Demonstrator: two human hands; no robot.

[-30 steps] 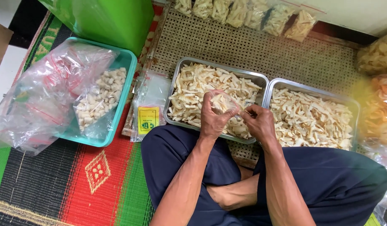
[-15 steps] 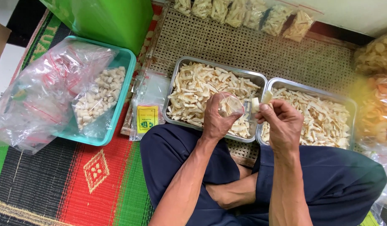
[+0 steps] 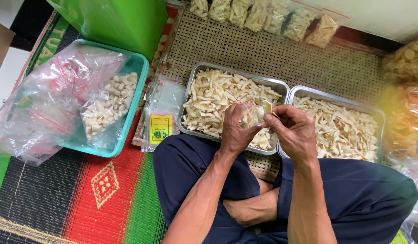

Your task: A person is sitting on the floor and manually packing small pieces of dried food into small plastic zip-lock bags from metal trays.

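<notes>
My left hand (image 3: 236,129) grips a small clear plastic bag (image 3: 252,115) partly filled with pale chips. It hovers over the near edge of the left metal tray (image 3: 192,77), which is heaped with the same pale strips. My right hand (image 3: 295,129) pinches a few chips (image 3: 266,107) at the mouth of the bag, touching it. The right metal tray (image 3: 308,91), also full of chips, lies just beyond my right hand. I sit cross-legged in dark trousers.
A stack of empty clear bags with a yellow label (image 3: 160,129) lies left of the trays. A teal tub (image 3: 139,86) holds bags of pale cubes. A green bin (image 3: 123,22) stands behind it. Filled bags (image 3: 263,16) line the far edge; more bags (image 3: 405,90) sit at right.
My right hand lifted chips from the tray area, then swung left to the bag's mouth. The left hand kept the bag nearly still.
</notes>
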